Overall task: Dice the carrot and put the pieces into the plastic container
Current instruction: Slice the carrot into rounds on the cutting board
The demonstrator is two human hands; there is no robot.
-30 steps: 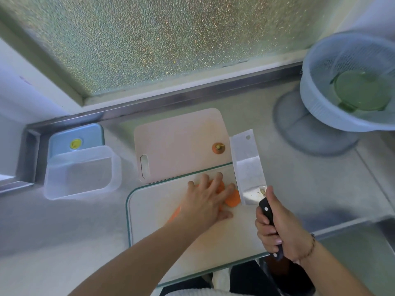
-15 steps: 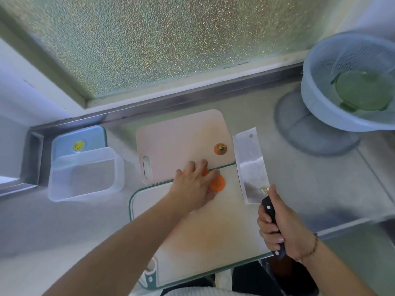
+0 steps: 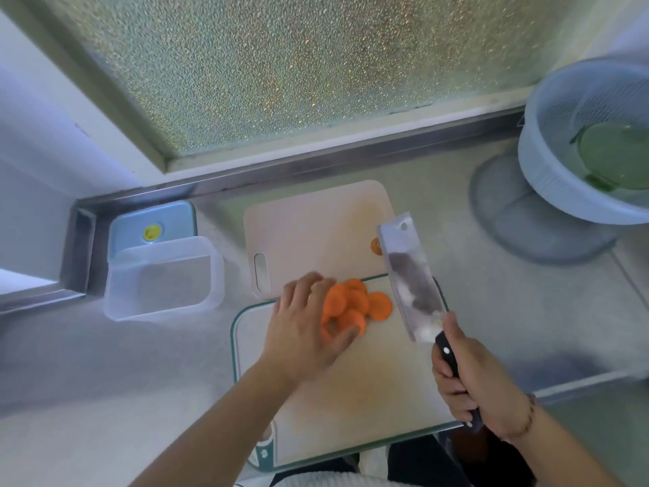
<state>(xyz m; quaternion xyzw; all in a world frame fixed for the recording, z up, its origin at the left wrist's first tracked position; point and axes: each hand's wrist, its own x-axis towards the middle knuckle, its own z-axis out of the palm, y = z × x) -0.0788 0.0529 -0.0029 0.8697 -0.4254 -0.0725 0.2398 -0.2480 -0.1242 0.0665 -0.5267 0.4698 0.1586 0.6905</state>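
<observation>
On the near board (image 3: 368,398), a white one with a green rim, a cluster of orange carrot slices (image 3: 354,305) lies at the far edge, overlapping one another in a loose fan. The left hand (image 3: 305,328) rests palm down just left of the cluster, its fingers (image 3: 309,284) spread and nearly straight, reaching along the slices' left side. The thumb (image 3: 346,337) curves under the near side of the cluster and touches the nearest slice. The slices lie between fingers and thumb, mostly uncovered; the hand is blurred, so whether any slice is pinched cannot be told.

The right hand (image 3: 470,377) has all its fingers wrapped round the black handle of a cleaver (image 3: 412,279). The broad blade points away from the person and stands just right of the slices, apart from them; its far end overlaps a second, beige board (image 3: 316,226) that lies beyond the first. A small orange carrot end (image 3: 375,246) shows on that beige board, partly hidden by the blade.

The container (image 3: 163,275), clear plastic, sits on the steel counter (image 3: 105,381) to the left, well apart from the slices, with nothing visible in it. Its blue lid (image 3: 151,228) lies just behind it, touching or nearly so. At far right a pale colander (image 3: 562,177) holds a green disc (image 3: 614,158).
</observation>
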